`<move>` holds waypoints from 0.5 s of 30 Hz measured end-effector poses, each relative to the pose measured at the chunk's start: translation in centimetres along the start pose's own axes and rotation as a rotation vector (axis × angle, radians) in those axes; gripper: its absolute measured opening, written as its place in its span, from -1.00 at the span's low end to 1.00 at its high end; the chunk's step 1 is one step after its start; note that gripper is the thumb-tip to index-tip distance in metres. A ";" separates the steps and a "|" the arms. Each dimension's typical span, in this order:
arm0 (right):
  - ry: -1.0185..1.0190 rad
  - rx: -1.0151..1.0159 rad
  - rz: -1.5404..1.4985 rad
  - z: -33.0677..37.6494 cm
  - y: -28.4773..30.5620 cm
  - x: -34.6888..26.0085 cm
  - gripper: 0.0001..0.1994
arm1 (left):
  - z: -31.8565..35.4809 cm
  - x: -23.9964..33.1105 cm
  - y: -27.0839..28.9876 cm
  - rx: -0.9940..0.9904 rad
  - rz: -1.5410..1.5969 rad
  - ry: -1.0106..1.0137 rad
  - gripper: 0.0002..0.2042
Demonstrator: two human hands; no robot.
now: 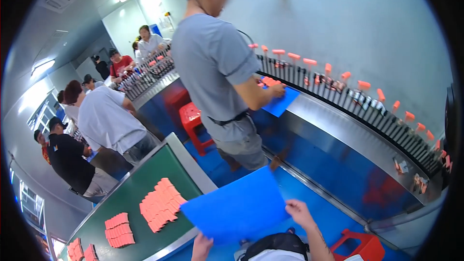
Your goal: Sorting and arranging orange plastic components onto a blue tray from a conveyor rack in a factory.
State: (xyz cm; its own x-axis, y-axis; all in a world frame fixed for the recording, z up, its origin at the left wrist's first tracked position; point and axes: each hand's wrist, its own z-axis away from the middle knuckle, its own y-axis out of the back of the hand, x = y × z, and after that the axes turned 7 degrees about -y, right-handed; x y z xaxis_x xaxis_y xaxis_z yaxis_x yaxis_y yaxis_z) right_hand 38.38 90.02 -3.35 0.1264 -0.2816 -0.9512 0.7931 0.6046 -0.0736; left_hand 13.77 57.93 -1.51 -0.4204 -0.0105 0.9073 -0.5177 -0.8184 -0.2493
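Between my two hands I hold a flat blue sheet [237, 208], tilted, with nothing lying on it. My left hand [202, 244] pinches its lower left edge, near the conveyor's frame. My right hand [299, 212] grips its right edge, over the blue floor. Left of the sheet, a green conveyor belt [179, 162] carries a large group of pink cylindrical pieces [162, 204]. A smaller group of pink pieces [119, 230] lies farther left, with more at the lower left.
A person in grey [208, 63] stands ahead, handling pink pieces over another blue sheet [282, 104]. A line of upright black holders [357, 99] with pink pieces runs along the metal bench [328, 118]. Red stools stand ahead [191, 118] and beside me [360, 246]. Several people work farther left.
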 end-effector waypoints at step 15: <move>-0.013 1.072 -0.247 1.9 18.2 7.4 -0.71 | -22.6 -10.4 -33.5 -0.703 -0.215 0.056 -0.54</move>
State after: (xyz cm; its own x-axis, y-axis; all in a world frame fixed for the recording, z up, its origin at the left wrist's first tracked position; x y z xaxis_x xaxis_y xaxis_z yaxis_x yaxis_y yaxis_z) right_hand 54.91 97.49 -11.16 -0.1063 -0.3169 -0.9425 0.9023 -0.4289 0.0425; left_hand 18.61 98.43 -10.25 -0.2836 0.1536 0.9466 -0.9404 -0.2377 -0.2432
